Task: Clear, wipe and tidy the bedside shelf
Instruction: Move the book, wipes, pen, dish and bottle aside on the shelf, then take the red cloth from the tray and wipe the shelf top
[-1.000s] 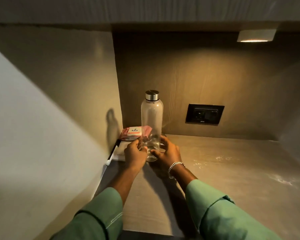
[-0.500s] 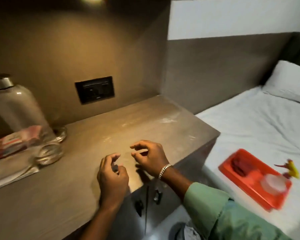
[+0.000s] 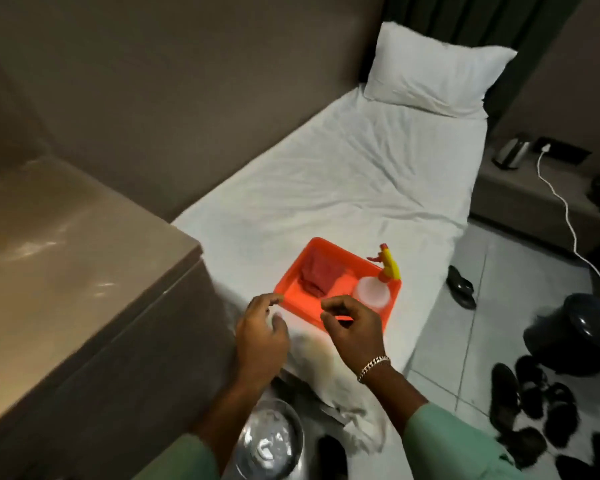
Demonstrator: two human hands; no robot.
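An orange tray (image 3: 290,287) lies on the white bed, holding a folded red cloth (image 3: 321,273) and a clear spray bottle (image 3: 373,292) with a yellow and red trigger head. My left hand (image 3: 262,336) hovers at the tray's near left corner, fingers apart and holding nothing. My right hand (image 3: 354,327), with a silver bracelet at the wrist, is over the tray's near edge, fingers curled loosely and empty. The brown bedside shelf (image 3: 66,258) fills the left side, its top dusty with light streaks; the bottle and packet on it are out of view.
A white pillow (image 3: 437,77) sits at the bed's head. A steel bin (image 3: 269,441) with crumpled paper stands on the floor below my arms. Several dark shoes (image 3: 534,403) lie on the tiled floor at right. A white cable (image 3: 565,209) hangs from a far side table.
My view has swung right from the shelf's back corner to the bed. Both hands left the bottle on the shelf and moved over to the orange tray's near edge.
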